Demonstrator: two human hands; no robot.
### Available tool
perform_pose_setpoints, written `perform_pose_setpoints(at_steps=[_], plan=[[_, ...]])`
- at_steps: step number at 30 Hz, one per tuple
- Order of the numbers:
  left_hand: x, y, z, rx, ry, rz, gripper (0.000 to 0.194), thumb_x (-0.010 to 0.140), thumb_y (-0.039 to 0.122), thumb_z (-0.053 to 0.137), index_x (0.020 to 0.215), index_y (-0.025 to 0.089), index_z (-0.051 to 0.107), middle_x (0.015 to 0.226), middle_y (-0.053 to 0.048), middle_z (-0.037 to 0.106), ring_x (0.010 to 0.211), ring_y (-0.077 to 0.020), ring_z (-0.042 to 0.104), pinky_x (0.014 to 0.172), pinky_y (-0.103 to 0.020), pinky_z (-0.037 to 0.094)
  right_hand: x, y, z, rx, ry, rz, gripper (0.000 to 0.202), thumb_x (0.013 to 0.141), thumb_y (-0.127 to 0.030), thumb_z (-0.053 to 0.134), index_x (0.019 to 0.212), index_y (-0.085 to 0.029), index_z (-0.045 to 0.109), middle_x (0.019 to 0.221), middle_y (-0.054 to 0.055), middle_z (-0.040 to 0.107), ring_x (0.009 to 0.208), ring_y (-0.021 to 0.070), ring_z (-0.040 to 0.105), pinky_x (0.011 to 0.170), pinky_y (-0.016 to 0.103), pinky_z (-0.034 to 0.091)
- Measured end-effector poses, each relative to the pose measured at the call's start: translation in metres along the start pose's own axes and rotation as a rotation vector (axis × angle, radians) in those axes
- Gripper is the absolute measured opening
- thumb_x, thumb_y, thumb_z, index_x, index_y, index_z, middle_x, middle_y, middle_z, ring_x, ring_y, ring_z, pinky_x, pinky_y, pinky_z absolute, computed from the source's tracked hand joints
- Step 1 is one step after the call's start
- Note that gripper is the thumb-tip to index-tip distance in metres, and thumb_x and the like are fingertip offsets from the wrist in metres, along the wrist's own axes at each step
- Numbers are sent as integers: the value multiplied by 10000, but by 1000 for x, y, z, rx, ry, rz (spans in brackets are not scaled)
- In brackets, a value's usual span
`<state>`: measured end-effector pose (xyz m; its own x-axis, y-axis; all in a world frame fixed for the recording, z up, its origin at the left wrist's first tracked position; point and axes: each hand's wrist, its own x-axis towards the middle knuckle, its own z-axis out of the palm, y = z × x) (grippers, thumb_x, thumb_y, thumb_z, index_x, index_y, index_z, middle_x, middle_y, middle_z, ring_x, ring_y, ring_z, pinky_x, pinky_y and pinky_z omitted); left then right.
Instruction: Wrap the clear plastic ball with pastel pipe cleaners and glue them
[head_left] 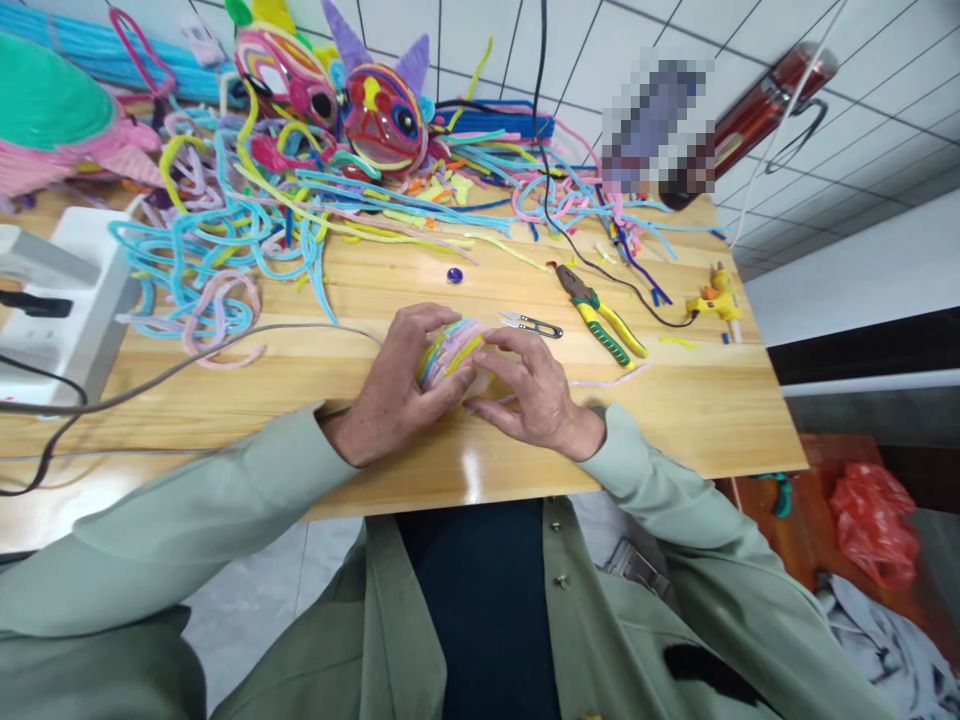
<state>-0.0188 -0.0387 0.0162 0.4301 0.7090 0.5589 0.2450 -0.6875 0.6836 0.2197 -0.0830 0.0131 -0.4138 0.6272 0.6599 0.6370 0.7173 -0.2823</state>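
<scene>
My left hand (397, 385) is closed around a rounded piece wrapped in pastel pipe cleaners (454, 350), with bands of pink, yellow, blue and lilac. It is held low over the table, its lower side hidden by my fingers. My right hand (529, 390) curves against the piece's right side, fingertips touching it. A pale pink pipe cleaner (611, 380) runs from beneath the right hand out across the table; its near part passes between thumb and fingers. Just beyond the hands lie small thread snips (532, 325) and a dark blue round bead or eye (454, 275).
Pliers (604, 320) with yellow-green handles and a yellow glue gun (716, 300) lie to the right. Loose pipe cleaners (217, 240) and decorated animal heads (382, 118) crowd the back. A white power strip (82, 300) stands left, its cables crossing the table. A red flask (757, 115) stands back right.
</scene>
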Motion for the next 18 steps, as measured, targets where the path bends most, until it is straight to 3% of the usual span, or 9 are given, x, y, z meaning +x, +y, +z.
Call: perform_pose_setpoints(at_steps=[6,11,14,18], plan=[[2,0,-4,-34,-31,-26,437,1144,529,624,1487,271,541,1430,-110,645,1374,-298,642,1198,-515,569,-2,2,2,8,-38,39,604,1016,-492,796,1576,-393,594,1523,109,700,1356,343,731,1112,539,689],[1,-1,-5,-17,-58,-143,520,1136,613,600,1522,268,546,1500,-124,651,1427,-302,642,1246,-514,556,-1,5,5,60,-123,137,536,999,-533,794,1501,-398,664,1501,107,702,1380,371,704,1153,590,659],[1,-3,-5,7,-68,-216,654,1114,692,578,1584,239,529,1564,-150,642,1476,-331,629,1271,-539,545,2,6,7,46,-104,111,527,1030,-545,756,1517,-377,646,1506,116,692,1389,350,696,1147,558,663],[5,-5,-6,28,-88,-258,649,1093,692,591,1531,214,590,1509,-152,689,1424,-349,669,1243,-553,566,6,9,9,1,-44,5,552,1081,-509,696,1571,-308,541,1482,151,689,1371,322,699,1063,541,693]])
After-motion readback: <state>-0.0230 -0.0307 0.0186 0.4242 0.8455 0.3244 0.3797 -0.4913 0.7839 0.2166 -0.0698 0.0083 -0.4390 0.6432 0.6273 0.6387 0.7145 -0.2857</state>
